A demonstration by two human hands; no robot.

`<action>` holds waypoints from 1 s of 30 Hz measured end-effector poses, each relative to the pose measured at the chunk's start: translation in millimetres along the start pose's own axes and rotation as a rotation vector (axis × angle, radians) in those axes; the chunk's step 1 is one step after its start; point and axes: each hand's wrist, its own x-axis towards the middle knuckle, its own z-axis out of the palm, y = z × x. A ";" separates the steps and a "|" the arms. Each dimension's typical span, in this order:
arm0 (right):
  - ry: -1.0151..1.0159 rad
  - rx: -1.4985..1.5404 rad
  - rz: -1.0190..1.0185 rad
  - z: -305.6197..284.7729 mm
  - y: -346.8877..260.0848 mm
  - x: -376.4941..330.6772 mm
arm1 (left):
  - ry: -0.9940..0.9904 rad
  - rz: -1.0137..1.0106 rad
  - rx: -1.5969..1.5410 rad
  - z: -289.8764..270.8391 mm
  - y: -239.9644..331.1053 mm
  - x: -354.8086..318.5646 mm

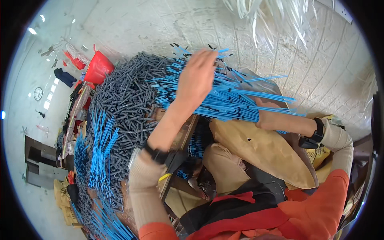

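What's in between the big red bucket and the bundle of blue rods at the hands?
A heap of dark grey, stick-like pieces fills the stretch between the red bucket and the bundle of blue rods, as the head view shows.

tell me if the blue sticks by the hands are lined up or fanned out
Fanned out: the blue sticks near the left hand point at differing angles, and their ends reach unevenly past the right hand.

A pale wall (140,24), marked with patterned lines toward the right, spans the top. At left, a round clock (38,93) hangs above dark panels (33,147) (door or furniture, unclear); small lights (32,31) glare higher up.
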 end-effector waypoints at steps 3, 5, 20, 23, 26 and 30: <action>0.070 0.014 -0.067 12.8 -8.5 -2.8 | -0.068 0.196 0.133 67.4 -18.8 22.4; 0.108 0.015 -0.097 29.0 -4.1 -4.2 | -0.204 0.148 0.217 91.5 -25.0 22.6; 0.245 -0.150 -0.455 45.3 101.3 55.0 | 0.101 -0.279 -0.520 -10.2 -27.6 66.6; 0.191 0.106 -0.546 -12.9 24.4 24.6 | 0.620 -0.239 -0.782 -63.5 -21.1 55.7; 0.081 0.253 -0.480 -52.4 -11.4 -1.2 | 0.690 -0.310 -0.595 -99.5 -39.2 8.7; 0.114 0.121 -0.244 -55.5 -0.5 16.8 | 0.600 -0.633 -0.556 -88.4 -92.4 -61.4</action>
